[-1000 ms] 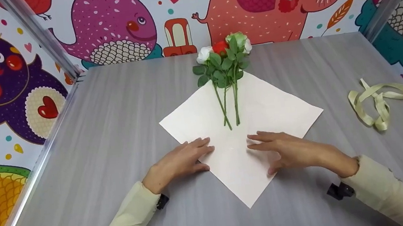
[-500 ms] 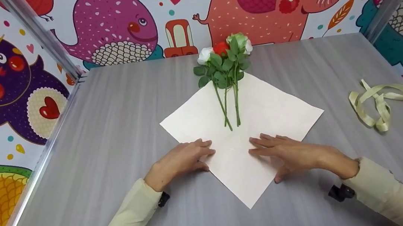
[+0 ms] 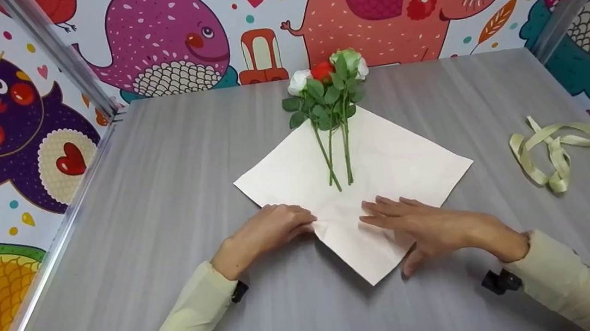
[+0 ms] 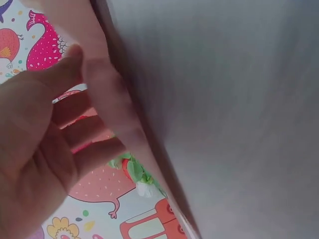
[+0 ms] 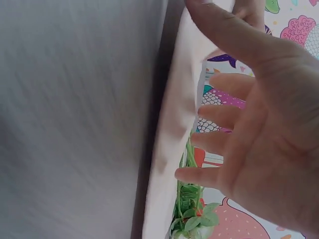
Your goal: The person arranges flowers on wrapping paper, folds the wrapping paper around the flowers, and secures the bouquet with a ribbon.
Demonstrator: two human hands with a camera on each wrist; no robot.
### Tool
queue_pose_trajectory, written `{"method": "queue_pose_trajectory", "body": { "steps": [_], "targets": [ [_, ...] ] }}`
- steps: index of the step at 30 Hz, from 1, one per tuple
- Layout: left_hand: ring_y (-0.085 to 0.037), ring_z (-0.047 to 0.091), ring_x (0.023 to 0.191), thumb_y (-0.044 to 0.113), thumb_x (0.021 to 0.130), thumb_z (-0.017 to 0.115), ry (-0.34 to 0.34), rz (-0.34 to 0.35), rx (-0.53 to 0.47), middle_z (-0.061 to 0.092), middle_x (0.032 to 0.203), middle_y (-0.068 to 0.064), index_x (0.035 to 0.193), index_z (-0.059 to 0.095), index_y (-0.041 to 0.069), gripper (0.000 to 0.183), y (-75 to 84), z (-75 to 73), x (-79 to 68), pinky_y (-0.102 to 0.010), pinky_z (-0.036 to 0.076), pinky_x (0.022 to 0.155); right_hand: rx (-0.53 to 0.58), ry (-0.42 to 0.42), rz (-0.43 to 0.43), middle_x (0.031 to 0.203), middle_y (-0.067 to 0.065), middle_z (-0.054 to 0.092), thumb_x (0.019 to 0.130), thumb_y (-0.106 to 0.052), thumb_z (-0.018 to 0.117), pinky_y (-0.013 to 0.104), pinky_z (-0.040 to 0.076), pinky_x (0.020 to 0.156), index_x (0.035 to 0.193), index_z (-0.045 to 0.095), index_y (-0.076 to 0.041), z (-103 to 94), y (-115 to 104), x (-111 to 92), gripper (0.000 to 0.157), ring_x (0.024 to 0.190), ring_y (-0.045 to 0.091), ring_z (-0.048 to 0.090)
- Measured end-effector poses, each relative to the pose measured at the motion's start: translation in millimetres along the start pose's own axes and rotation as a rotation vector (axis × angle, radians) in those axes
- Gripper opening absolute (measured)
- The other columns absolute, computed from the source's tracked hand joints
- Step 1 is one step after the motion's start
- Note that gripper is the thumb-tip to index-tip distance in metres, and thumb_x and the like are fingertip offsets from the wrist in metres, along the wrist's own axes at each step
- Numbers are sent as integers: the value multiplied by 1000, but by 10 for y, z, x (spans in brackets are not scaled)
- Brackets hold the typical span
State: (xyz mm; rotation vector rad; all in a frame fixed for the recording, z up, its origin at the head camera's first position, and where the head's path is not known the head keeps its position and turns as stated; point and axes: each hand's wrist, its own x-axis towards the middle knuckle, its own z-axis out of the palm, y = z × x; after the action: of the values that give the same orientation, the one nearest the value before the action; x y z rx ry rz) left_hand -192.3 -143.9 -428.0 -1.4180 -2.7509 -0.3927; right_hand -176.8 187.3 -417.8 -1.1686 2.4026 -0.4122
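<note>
A pale square sheet of wrapping paper (image 3: 404, 159) lies cornerwise on the table. Three or so artificial roses (image 3: 328, 93), white, red and pale green, rest on its far corner, stems towards me. My left hand (image 3: 266, 231) pinches the paper's near-left edge between thumb and fingers, and the sheet creases there. The near corner is lifted off the table. Over the near-right part, my right hand (image 3: 428, 228) spreads its straight fingers, thumb beyond the edge. In the right wrist view the fingers (image 5: 214, 143) lie on or just above the paper (image 5: 174, 109); contact is unclear.
A loose pale-green ribbon (image 3: 558, 165) lies at the right of the grey table (image 3: 163, 163). Behind stands a wall panel (image 3: 263, 15) printed with cartoon animals. Metal posts (image 3: 70, 57) rise at the back corners.
My left hand has closed its thumb and fingers on the paper's edge. The near corner has risen and shifted slightly right and away. My right thumb has moved slightly nearer to me.
</note>
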Motion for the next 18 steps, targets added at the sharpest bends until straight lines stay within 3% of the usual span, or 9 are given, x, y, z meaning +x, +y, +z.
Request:
{"method": "queue_pose_trajectory", "body": {
  "steps": [5,7,10,14,16,18],
  "targets": [
    [-18,74,98,21,100,60,23,-30,-53,78,105,-4,110,76,8,22,-20,-37,8,-35,58,87,-72,63,-40,169,9,19,75,-30,87,63,18,121,161,22,-23,36,-9,-13,108,155,39,17],
    [-18,74,99,20,100,61,17,-46,-66,78,106,-4,111,76,9,22,-33,-52,7,-35,58,87,-113,109,-71,167,9,26,78,-23,85,63,23,119,160,27,-22,51,0,-11,100,153,39,23],
    [-19,74,100,19,100,60,5,-67,-79,78,108,-4,114,75,9,23,-56,-64,1,-35,57,89,-149,218,-131,158,11,44,84,-9,78,57,37,113,152,45,-14,55,42,18,75,145,37,41],
    [-21,72,109,25,101,59,-24,-117,-157,75,117,-6,123,71,6,31,-80,-71,-3,-38,55,95,-38,387,-125,128,8,70,89,1,69,44,53,97,127,68,-9,11,126,66,39,118,24,65],
    [-23,70,112,29,100,62,-35,-142,-175,74,120,-7,126,69,6,36,-80,-75,3,-39,54,97,74,457,-71,110,4,75,91,0,67,35,55,89,116,73,-10,-18,161,78,27,100,14,69],
    [-24,72,107,30,97,66,-3,-161,-151,75,115,-7,121,71,5,35,-74,-67,20,-41,55,93,171,531,-9,94,0,75,93,-6,68,26,54,78,102,75,-11,-45,186,93,13,84,5,64]
  ]
}}
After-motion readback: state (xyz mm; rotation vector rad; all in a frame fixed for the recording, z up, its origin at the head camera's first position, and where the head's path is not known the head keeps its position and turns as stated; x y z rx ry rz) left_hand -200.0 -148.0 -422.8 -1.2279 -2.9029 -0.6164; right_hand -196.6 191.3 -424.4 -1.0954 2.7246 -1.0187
